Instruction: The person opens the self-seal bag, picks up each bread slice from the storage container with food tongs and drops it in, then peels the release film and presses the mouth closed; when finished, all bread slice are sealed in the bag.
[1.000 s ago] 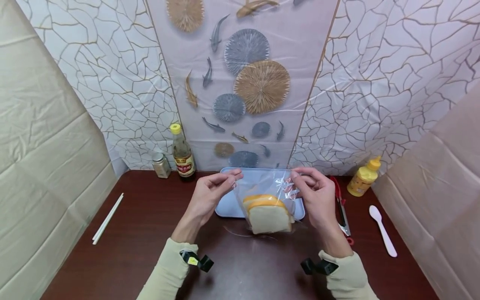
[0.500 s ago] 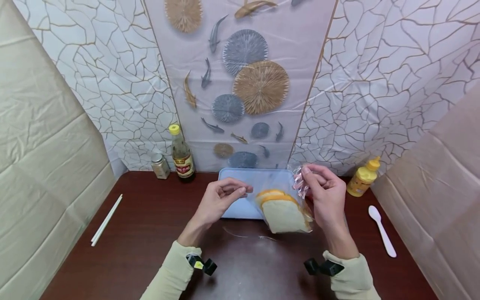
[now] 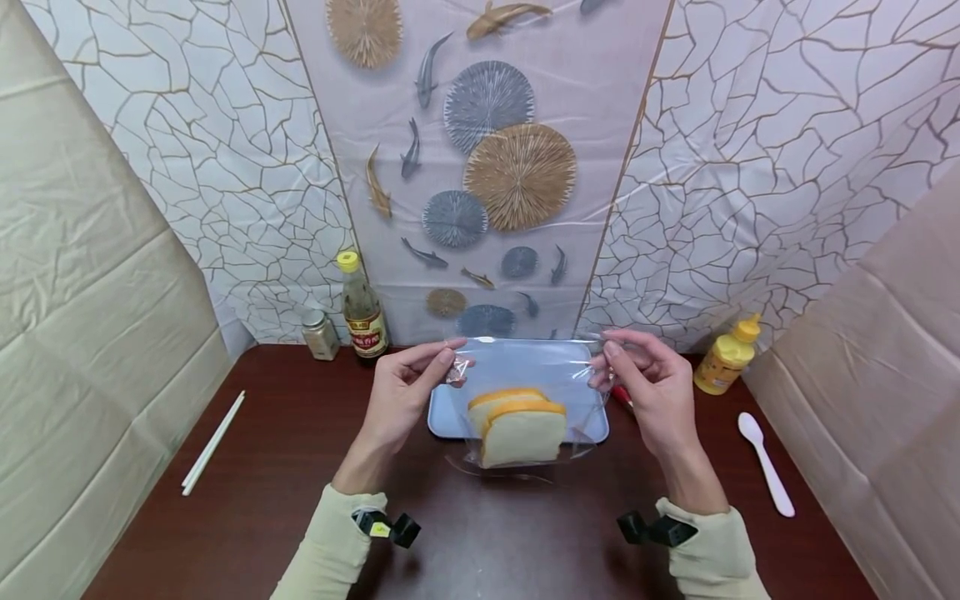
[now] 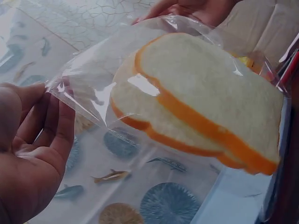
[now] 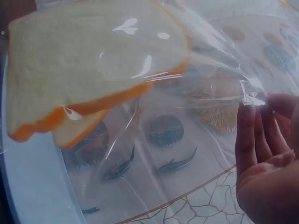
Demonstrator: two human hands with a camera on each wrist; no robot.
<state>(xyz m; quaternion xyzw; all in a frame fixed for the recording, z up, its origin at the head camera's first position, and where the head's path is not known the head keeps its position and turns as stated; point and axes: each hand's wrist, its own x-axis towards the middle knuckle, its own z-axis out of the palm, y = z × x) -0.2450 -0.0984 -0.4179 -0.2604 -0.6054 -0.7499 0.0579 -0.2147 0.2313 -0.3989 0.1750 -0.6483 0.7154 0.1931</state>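
A clear plastic bag [image 3: 540,362] hangs stretched between the two hands, with orange-crusted bread slices [image 3: 525,433] inside it. My left hand [image 3: 401,392] pinches its upper left corner between thumb and fingers; the left wrist view shows that grip with the film [image 4: 100,100] bunched at the fingertips. On the other side my right hand [image 3: 656,392] pinches the upper right corner, the film gathered at its fingertips in the right wrist view. In both wrist views the slices [image 5: 93,60] overlap one another, lying low in the bag. Behind the bag lies a light blue tray [image 3: 442,417].
Left of the tray stand a yellow-capped sauce bottle [image 3: 365,312] and a small shaker jar [image 3: 321,335]. White chopsticks [image 3: 213,442] lie far left. To the right are a yellow squeeze bottle [image 3: 727,354], a white spoon [image 3: 765,462] and a red-handled tool [image 3: 622,397], partly hidden.
The left hand was off the bag half a second ago and now pinches its left corner again. The bread has swung back left, and the bag is spread wider.
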